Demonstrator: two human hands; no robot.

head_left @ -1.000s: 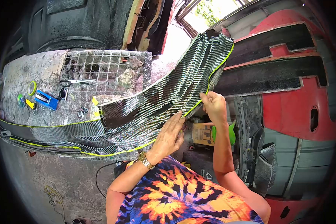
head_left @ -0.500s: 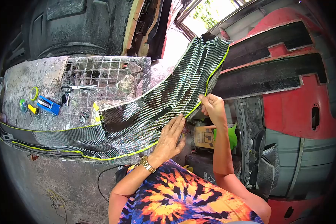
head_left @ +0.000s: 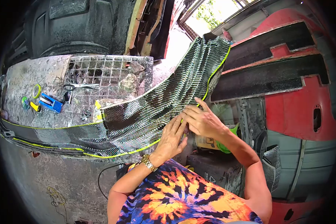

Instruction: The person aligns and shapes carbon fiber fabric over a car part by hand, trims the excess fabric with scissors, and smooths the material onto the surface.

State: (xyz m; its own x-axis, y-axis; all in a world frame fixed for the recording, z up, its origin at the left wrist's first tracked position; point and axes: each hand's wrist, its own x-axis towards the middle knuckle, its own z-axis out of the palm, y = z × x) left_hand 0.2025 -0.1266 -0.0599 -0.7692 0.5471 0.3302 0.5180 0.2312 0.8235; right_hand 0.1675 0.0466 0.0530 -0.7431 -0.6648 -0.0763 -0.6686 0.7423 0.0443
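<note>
- Working on a long, shiny black woven sheet [head_left: 153,102], stretched along the near side of the desk [head_left: 33,80] and curving up past its right end.
- Edged with a bright yellow strip [head_left: 139,151] along the near side.
- Resting the left grip [head_left: 171,140] on the sheet by that edge, with fingers extended and nothing clasped.
- Wearing a gold-coloured watch [head_left: 149,163] on the same arm.
- Touching the sheet's edge with the right grip [head_left: 199,120], right up by the left fingertips. Can't tell if pinching the edge or just pressing on it.
- Over on the desk, behind the sheet: scissors [head_left: 80,87] lying partly over a wire grid [head_left: 100,69], plus a yellow tape roll [head_left: 36,91] near a blue dispenser [head_left: 50,103].
- Off to the right, well apart from the desk: big red panels [head_left: 287,108].
- Below the right forearm: a cardboard box [head_left: 205,142], partly hidden.
</note>
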